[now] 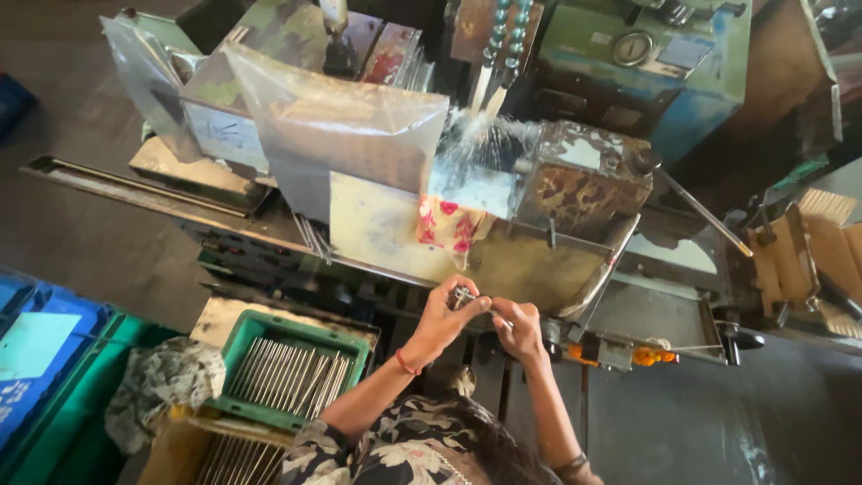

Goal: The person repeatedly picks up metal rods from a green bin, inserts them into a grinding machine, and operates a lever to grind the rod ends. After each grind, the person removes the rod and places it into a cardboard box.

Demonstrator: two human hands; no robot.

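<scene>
Steel: thin rod (479, 305), bright and bare, pinched between both hands in front of the machine (575, 180).
Left hand (443, 316): fingers curled narrow, holding the rod's end toward 10 o'clock.
Right hand (519, 325): closed on the end toward 4 o'clock, thumb on top.
Rod's place: at the centre of the view, just under the wet trough (539, 260), apart from the other stock.
Axis: long axis runs from 10 to 4 o'clock, roughly level; which end is the working tip I cannot tell.
Handling: I judge it light, stiff and likely slick from coolant; a firm fingertip pinch near each end suits it best.
Spray: liquid splashing at 12 o'clock behind a plastic sheet (341, 135).
Crate (235, 346): green, at 8 o'clock, filled with like rods (287, 373) lying side by side.
Cloth (166, 382): bundled at 9 o'clock beside the crate.
</scene>
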